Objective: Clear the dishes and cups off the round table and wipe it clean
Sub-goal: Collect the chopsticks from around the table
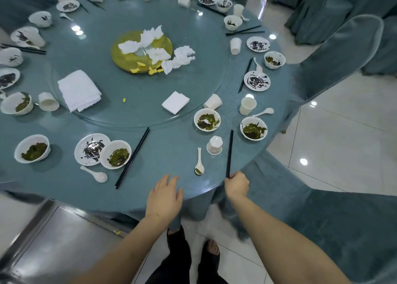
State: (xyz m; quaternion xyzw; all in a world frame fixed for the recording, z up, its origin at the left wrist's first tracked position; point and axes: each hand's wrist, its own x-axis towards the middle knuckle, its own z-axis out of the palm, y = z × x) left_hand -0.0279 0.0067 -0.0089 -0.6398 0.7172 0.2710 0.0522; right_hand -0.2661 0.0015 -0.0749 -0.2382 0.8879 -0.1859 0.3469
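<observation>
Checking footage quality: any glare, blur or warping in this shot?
Head view: ceiling lights glare as white spots on the glass turntable and floor tiles; wide-angle warping bends the round table edge; the frame's corners look soft, the centre sharp.

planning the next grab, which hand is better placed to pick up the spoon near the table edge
Left. The left hand is open and free, resting at the table edge just below the spoon. The right hand is already gripping the chopsticks, so it is occupied.
</observation>
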